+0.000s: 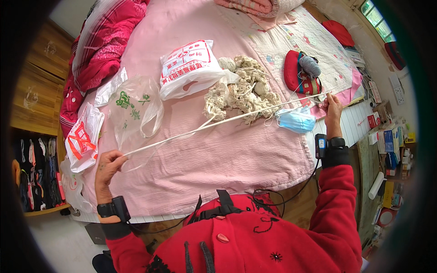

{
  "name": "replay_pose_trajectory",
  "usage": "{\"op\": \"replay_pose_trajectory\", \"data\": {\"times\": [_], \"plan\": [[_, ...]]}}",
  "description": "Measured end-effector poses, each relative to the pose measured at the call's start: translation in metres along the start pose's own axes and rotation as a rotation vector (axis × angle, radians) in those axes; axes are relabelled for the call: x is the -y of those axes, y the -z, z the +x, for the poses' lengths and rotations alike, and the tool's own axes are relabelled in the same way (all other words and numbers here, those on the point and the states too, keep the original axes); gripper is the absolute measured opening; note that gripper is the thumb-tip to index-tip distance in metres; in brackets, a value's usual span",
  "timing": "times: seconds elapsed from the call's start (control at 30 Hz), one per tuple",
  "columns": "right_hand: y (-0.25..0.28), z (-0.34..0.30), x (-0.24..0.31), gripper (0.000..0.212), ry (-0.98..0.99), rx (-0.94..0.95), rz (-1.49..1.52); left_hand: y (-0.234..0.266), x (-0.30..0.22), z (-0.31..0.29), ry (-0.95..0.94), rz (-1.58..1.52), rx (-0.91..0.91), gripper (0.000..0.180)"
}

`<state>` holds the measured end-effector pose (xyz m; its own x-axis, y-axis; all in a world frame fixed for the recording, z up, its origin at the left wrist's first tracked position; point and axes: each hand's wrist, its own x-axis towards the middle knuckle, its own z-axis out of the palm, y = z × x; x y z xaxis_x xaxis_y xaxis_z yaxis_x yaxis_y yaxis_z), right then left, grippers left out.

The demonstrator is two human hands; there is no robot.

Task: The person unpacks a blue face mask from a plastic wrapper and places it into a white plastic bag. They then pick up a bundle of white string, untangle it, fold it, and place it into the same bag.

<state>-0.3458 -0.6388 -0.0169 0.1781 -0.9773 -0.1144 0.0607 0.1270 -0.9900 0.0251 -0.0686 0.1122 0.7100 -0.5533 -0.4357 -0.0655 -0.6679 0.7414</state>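
"From my distant seat, how do I make this pull well?"

"I would pull evenly with both hands, gently, so the cream yarn strand [182, 136] does not slip or catch on the blue face mask [297, 120] near it. Fingers of my left hand [108, 169] pinch it at one side; those of my right hand [333, 108] pinch it at the other."

"And how does it look?"

"Pale, thin, almost straight. It stretches over the pink bed cover [214, 168], beside the knotted yarn heap [248, 88]."
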Motion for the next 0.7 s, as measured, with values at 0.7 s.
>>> {"op": "replay_pose_trajectory", "data": {"times": [0.7], "plan": [[-0.198, -0.106, -0.013, 0.016, 0.730, 0.793, -1.110, -0.091, -0.036, 0.035, -0.204, -0.011, 0.208, 0.020]]}}
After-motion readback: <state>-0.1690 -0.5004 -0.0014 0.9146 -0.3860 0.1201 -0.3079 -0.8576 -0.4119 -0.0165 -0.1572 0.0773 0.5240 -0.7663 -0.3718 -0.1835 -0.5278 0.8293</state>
